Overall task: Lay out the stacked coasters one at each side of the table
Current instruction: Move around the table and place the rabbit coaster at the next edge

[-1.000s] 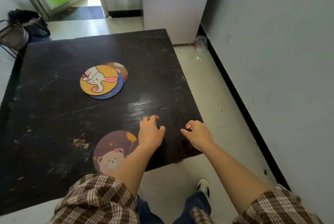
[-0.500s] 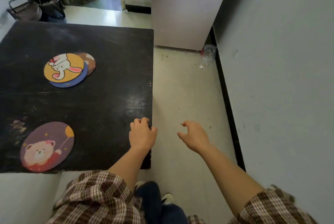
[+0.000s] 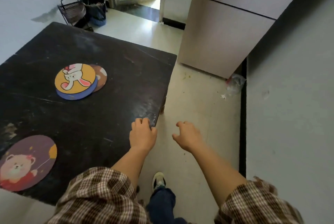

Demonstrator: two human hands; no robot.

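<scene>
Both hands empty, fingers loosely curled: left hand [image 3: 142,136] on table [image 3: 115,115] edge, right hand [image 3: 188,137] over floor.

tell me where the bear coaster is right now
The bear coaster lies flat at the lower left of the head view, near the table's near edge, apart from the coaster stack.

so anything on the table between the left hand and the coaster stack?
Nothing. In the head view, only bare scuffed tabletop lies between the left hand and the coaster stack. The bear coaster sits off that line.
</scene>
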